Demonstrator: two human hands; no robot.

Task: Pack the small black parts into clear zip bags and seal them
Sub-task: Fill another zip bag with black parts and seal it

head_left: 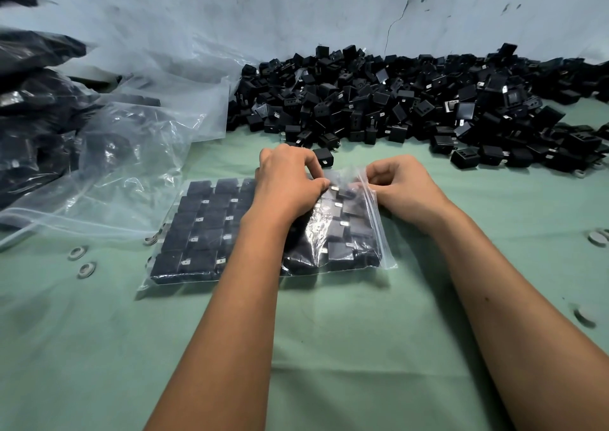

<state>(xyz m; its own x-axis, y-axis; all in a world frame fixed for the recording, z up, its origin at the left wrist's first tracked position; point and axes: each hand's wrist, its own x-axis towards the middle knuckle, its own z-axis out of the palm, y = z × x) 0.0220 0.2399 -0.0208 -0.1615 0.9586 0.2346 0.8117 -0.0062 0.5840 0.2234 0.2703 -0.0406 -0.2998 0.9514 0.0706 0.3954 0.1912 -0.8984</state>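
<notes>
Zip bag [197, 229] of black parts, middle hidden by left hand [286, 183], both hands pinching its mouth, right hand [400, 185] fingertips unseen

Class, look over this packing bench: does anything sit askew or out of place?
Yes. In the zip bag the left-hand parts sit in neat rows, but those near the open end under the hands, left and right, lie tilted. One loose part sits apart from the heap. Grey rings lie scattered on the cloth.

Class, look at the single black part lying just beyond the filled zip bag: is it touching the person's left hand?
Apart. The head view shows a strip of green cloth between the lone black part and the left hand, which grips the zip bag.
</notes>
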